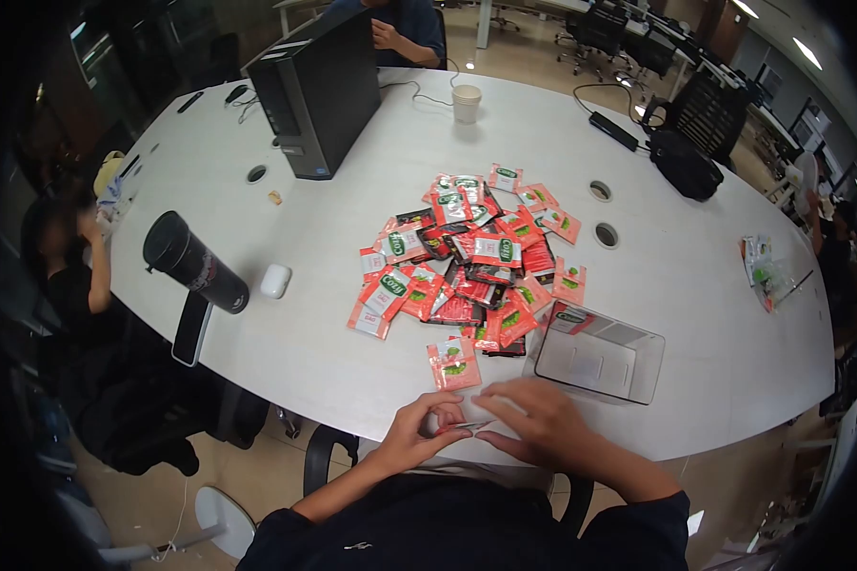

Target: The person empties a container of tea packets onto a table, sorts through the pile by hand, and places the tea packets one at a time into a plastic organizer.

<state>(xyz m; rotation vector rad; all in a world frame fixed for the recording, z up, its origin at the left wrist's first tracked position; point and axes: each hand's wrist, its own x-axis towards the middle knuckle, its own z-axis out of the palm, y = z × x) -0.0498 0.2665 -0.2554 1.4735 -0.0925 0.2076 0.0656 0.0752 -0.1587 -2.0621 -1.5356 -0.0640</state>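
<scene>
My left hand (417, 433) is at the table's near edge, thumb and fingers closed on a small sachet (459, 427) seen nearly edge-on. Just right of it, my right hand (535, 423) has its thumb and fingers apart around the sachet's free end, with no clear grip. Beyond my hands lies a loose pile of sachets (497, 251), some pink and white with a green label, others dark red and black. One pink sachet (454, 364) lies nearest my fingers. A clear plastic box (646, 366) with a label inside stands to the right of the pile.
On the left are a black tumbler (196, 264), a phone (191, 328) and a white earbud case (275, 281). A computer tower (319, 100) and paper cups (466, 105) stand farther back. At right are a black pouch (684, 164) and a plastic bag (769, 276). Other people sit around the table.
</scene>
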